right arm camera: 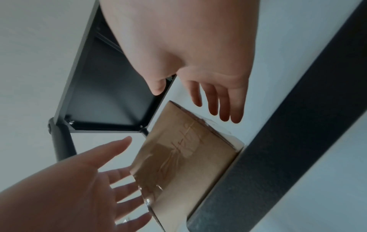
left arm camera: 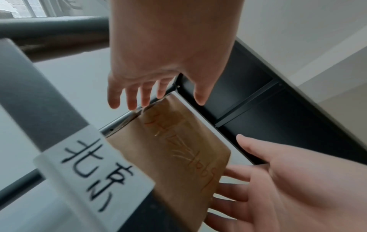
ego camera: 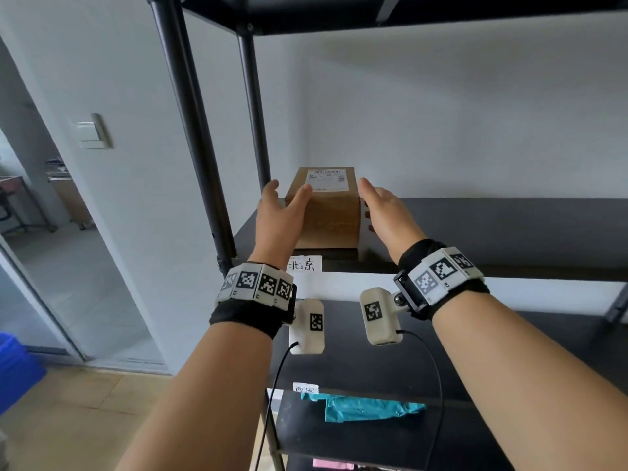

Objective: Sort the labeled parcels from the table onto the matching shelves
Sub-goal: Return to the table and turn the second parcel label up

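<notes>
A brown cardboard parcel [ego camera: 328,212] with a white shipping label on top stands on the black shelf [ego camera: 475,226], near its left end. The tag on the shelf's front edge reads 北京 [ego camera: 304,265]. My left hand [ego camera: 285,205] is beside the parcel's left face and my right hand [ego camera: 377,205] beside its right face. Both have straight, spread fingers. In the left wrist view the left hand [left arm camera: 157,87] hovers by the parcel [left arm camera: 178,149]. In the right wrist view a gap shows between the right hand [right arm camera: 198,94] and the parcel [right arm camera: 184,157]. Neither hand grips it.
Another black shelf [ego camera: 373,11] hangs overhead, and black posts [ego camera: 190,130] stand just left of the parcel. One level down lies a teal bag parcel [ego camera: 367,407] behind a 西安 tag [ego camera: 304,389]. Something pink [ego camera: 333,465] shows below. A blue crate [ego camera: 17,362] sits on the floor by a doorway.
</notes>
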The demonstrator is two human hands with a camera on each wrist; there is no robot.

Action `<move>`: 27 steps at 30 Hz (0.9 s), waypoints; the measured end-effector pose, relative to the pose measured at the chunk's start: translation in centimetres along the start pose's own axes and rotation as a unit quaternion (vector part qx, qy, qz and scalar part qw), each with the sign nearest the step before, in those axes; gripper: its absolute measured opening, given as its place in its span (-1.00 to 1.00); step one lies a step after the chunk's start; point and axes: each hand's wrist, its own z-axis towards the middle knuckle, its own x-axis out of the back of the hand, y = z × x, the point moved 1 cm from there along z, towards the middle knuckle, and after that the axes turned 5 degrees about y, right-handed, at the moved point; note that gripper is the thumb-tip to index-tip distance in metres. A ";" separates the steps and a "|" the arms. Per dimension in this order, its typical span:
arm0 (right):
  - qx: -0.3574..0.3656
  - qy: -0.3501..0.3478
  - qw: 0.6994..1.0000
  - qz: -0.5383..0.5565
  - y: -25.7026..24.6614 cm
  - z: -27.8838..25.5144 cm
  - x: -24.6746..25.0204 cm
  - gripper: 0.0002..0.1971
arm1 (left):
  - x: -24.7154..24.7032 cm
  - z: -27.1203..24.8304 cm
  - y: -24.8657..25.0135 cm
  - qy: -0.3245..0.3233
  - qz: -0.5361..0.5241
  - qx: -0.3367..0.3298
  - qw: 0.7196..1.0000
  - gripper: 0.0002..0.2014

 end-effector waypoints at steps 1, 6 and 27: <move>0.004 0.011 1.000 0.002 0.0 -0.3 0.3 -0.50 | 0.0 -0.3 0.3 0.025 0.009 -0.026 0.999 -0.26; 0.005 0.083 0.997 0.007 0.8 -2.4 2.6 -0.58 | -1.3 -2.7 2.1 0.062 0.017 -0.163 0.985 -0.46; -0.110 0.345 0.928 -0.088 14.0 -20.4 37.7 -0.63 | -30.5 -31.8 6.0 -0.337 0.041 -0.230 0.912 -0.56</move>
